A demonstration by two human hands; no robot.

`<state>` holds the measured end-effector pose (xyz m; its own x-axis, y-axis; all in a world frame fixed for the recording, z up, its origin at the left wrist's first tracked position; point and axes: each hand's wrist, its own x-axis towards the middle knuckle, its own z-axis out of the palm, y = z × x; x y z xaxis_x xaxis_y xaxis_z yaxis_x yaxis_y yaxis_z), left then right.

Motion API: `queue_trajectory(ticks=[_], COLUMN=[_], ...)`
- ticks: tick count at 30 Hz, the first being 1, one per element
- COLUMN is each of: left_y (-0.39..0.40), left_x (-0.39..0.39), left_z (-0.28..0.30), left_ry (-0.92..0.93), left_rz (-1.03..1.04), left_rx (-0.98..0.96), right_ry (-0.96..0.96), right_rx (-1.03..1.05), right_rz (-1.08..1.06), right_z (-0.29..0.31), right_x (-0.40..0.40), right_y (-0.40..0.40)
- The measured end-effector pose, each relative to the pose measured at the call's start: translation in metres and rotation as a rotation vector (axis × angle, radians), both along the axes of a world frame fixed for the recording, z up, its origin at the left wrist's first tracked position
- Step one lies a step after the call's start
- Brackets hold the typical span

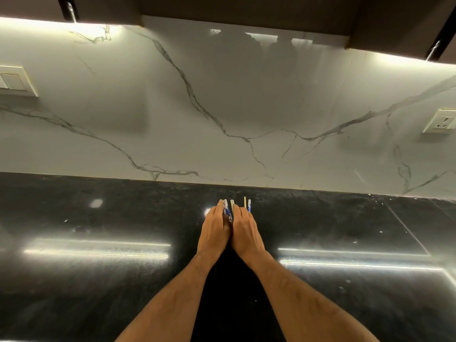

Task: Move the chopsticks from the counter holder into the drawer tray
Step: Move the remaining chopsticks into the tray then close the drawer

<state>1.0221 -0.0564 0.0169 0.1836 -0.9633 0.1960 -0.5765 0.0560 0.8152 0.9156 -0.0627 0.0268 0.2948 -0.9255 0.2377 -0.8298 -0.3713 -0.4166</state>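
Observation:
Several chopsticks (227,210) with blue-and-white patterned and pale yellow ends stick up between my two hands over the black counter (98,280). My left hand (215,228) closes around the bunch from the left. From the right my right hand (244,230) wraps the same bunch, the two hands side by side. Only the top ends show above my fingers. The holder is hidden under my hands. No drawer or tray is in view.
A white marble backsplash (222,107) rises behind the counter. A switch plate (14,81) sits on the wall at the left and a socket (441,120) at the right. Dark cabinets (246,8) with strip lights hang overhead.

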Motion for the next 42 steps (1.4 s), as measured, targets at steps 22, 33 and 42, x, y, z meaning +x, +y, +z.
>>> queue_trajectory(ticks=[22,33,42], left_y=[0.019,0.024,0.04], left_x=[-0.009,-0.015,-0.03], left_z=[0.01,0.018,0.041], left_ry=[-0.013,0.088,0.489], left_rz=[-0.064,0.014,-0.16], left_rx=[-0.217,-0.051,-0.039], right_ry=[-0.618,-0.692,-0.948], right_rx=[0.223,0.195,0.172], right_rz=[-0.262,-0.308,-0.274], right_z=[0.018,0.03,0.056], right_x=[0.004,-0.001,-0.006], right_y=[0.014,0.011,0.011])
